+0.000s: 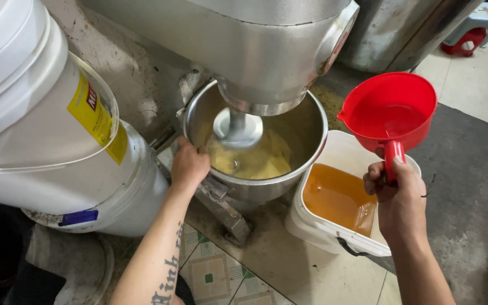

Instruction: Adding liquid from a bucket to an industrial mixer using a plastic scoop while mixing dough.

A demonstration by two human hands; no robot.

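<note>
- The right hand (pixel 396 195), at 4 o'clock, has its grip closed around the handle of a red scoop (pixel 390 113), held just above the white bucket (pixel 334 234) of amber liquid (pixel 334 195).
- The left hand (pixel 189 165), near centre, grips the steel mixing bowl's (pixel 314 121) rim at 9 o'clock.
- Yellow batter (pixel 258 161) lies in the bowl under the mixer head (pixel 266 51).
- Large white tubs (pixel 35 113) stand at 9 o'clock.

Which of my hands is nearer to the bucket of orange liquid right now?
Right. The right hand holds the red scoop by its handle just above the white bucket; the left hand grips the steel mixing bowl rim, farther away.
</note>
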